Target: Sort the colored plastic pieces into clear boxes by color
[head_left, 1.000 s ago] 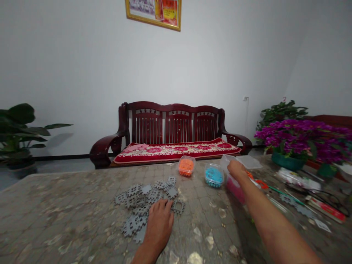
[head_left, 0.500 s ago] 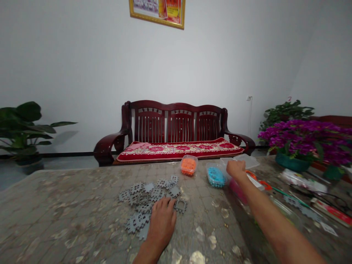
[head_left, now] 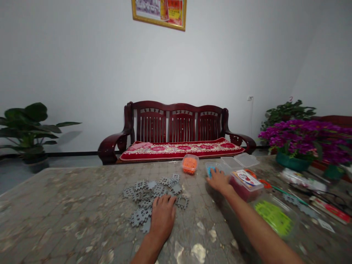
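My left hand [head_left: 163, 212] lies palm down at the near right edge of a loose heap of grey interlocking plastic pieces [head_left: 143, 198], its fingers stretched out. One grey square piece with a round hole [head_left: 182, 201] is just right of its fingertips. Over a small clear box [head_left: 206, 165] of blue pieces [head_left: 211, 171], my right hand [head_left: 219, 179] has its fingers spread and hides most of the contents. Beside that wrist stands a clear box of dark pink pieces [head_left: 239, 189] with a printed card [head_left: 247, 178] on top.
A clear box of orange pieces [head_left: 190, 164] stands near the far table edge. Open clear lids [head_left: 246, 160] lie beyond the blue box. A box of green pieces [head_left: 273, 216] sits under my right forearm. Scissors [head_left: 265, 183], glasses [head_left: 334, 200] and purple flowers [head_left: 302, 137] occupy the right side.
My right hand has moved left and nearer, from by the lids to over the blue pieces. The card and the green box now show. My left hand stays on the grey pieces.
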{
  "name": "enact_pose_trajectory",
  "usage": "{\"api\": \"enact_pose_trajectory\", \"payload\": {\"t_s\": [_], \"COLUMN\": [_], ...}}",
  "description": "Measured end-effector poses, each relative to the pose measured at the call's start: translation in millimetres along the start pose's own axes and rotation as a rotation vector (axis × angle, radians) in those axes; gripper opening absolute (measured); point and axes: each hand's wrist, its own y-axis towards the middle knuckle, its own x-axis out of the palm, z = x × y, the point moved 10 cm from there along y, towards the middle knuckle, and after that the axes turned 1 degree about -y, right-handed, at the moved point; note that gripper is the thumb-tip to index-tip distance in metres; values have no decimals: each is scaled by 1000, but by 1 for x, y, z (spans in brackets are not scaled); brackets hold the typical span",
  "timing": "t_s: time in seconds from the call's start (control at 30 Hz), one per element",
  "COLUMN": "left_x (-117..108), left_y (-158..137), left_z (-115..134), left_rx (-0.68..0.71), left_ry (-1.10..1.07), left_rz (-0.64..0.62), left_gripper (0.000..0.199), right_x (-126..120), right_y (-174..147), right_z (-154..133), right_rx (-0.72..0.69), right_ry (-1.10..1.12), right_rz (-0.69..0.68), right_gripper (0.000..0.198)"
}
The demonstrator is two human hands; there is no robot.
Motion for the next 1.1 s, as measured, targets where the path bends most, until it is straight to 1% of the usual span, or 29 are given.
{"api": "enact_pose_trajectory", "payload": {"t_s": [0.13,0.23,0.3,0.37,0.43,0.5,0.53,0.57,0.6,0.63,0.7,0.73,0.77,0.8,0.83,0.9,0.97,1.03,1.1], "left_x": [-4,-13,-21,-29,-37,-42,-42,-39,-35,-28,-13,-6,0,4,7,5,-3,-11,-12], "left_y": [2,4,4,3,1,0,0,0,-1,-2,-9,-14,-18,-21,-21,-17,-9,-4,-3], "left_z": [-8,-19,-31,-44,-55,-56,-51,-43,-30,-15,21,35,45,52,54,46,25,2,-13], "left_rx": [-29,-59,-91,-128,-163,-152,-116,-54,34,140,375,452,504,535,534,459,305,156,84], "left_ry": [29,74,114,154,192,199,177,136,78,12,-98,-135,-157,-166,-161,-116,-43,10,0], "left_rz": [-11,7,35,74,131,195,216,221,204,165,35,-31,-92,-140,-162,-140,-50,42,96], "left_gripper": [45,49,50,49,47,44,43,44,44,45,48,49,47,44,42,37,31,31,34], "right_x": [-1,0,0,-2,-6,-6,-5,-1,4,12,27,33,37,38,36,31,25,17,6], "right_y": [-20,-42,-60,-74,-85,-91,-92,-91,-89,-85,-82,-82,-83,-83,-83,-80,-75,-69,-65], "right_z": [-11,-24,-32,-33,-29,-24,-21,-17,-11,-3,12,15,15,10,4,-11,-23,-36,-48], "right_rx": [-136,-320,-461,-567,-628,-656,-646,-605,-528,-415,-174,-100,-71,-89,-141,-270,-371,-447,-517], "right_ry": [18,94,184,275,366,470,521,561,581,576,523,501,496,511,542,626,703,749,725], "right_rz": [5,-24,-67,-109,-138,-158,-156,-143,-117,-84,-12,14,35,51,55,5,-88,-170,-160], "right_gripper": [65,78,87,92,93,90,88,85,82,78,73,72,71,69,67,66,70,75,76]}}
